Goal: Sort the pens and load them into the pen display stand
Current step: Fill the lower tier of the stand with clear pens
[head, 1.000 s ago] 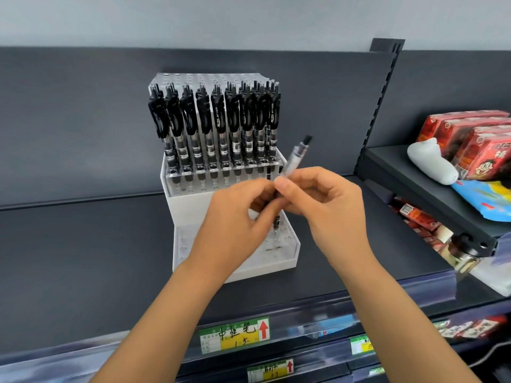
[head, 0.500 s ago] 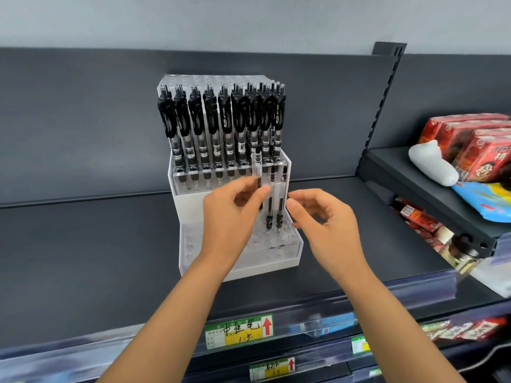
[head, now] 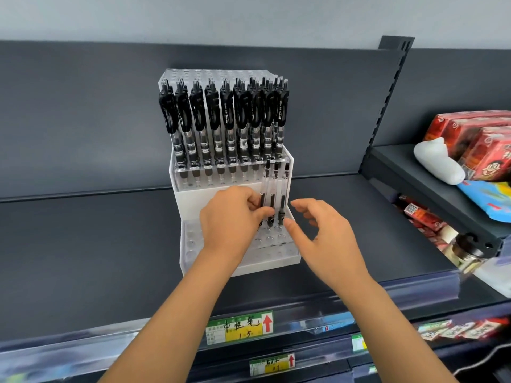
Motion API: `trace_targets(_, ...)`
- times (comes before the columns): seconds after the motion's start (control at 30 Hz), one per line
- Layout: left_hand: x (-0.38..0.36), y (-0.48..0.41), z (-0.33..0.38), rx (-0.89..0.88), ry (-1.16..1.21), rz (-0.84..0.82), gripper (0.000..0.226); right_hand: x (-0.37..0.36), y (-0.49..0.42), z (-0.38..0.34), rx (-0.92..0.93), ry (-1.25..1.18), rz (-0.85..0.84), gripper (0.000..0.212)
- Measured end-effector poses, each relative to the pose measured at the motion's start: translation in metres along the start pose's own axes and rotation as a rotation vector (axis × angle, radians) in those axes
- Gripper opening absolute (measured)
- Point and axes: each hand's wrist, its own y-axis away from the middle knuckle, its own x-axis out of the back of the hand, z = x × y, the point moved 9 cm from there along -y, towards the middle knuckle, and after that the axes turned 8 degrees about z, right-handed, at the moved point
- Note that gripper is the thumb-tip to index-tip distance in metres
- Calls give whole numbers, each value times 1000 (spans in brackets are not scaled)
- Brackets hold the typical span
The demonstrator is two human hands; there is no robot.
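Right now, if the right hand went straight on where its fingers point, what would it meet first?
The right hand would likely meet the rightmost lower-tier pen in the display stand; depth unclear.

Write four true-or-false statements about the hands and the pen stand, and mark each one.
1. The left hand pinches a pen standing in the display stand's lower tier. True.
2. The right hand holds a pen. False: its fingers are loosely spread and hold nothing.
3. The lower tier is full. False: only three pens stand there, at its right end.
4. A row of black-clipped pens stands in the upper tier. True.
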Motion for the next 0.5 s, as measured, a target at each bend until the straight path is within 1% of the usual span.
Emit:
trace_targets(0.17, -6, 3, -10, 129, 135, -25, 25, -6, 3, -1, 7, 74, -62, 40)
trace_targets(0.27, -2, 3, -7, 113, 42, -61, 32, -2, 5, -11, 51, 138, -65, 43)
trace_targets(0.37, 10, 7, 2, -11, -127, -116, 48, 6, 7, -31, 159, 196, -30, 43)
trace_targets(0.43, 30, 15, 6, -162, -236, -87, 59, 9, 8, -50, 255, 191, 18, 41)
trace_targets(0.5, 56, 29, 4, -328, -338, -29, 61, 5, 10, -73, 345, 179, 51, 40)
